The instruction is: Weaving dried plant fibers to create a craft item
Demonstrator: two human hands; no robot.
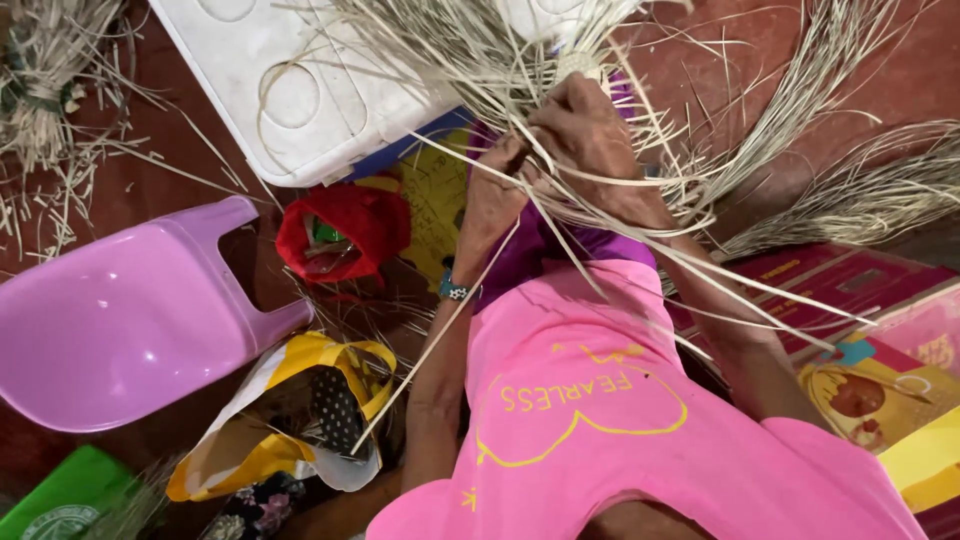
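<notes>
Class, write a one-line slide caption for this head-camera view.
Left hand and right hand grip pale dried straw strands beside a pink plastic chair and red cloth pouch.

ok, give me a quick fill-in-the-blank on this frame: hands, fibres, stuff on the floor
1. Both the left hand and the right hand grip a bundle of pale, dry ____.
2. The plastic chair tipped over on the floor is ____ in colour.
3. The wristband sits on the ____ wrist.
4. The bag lying between the chair and the hands is ____.

Missing words: straw strands; lilac; left; red
</notes>
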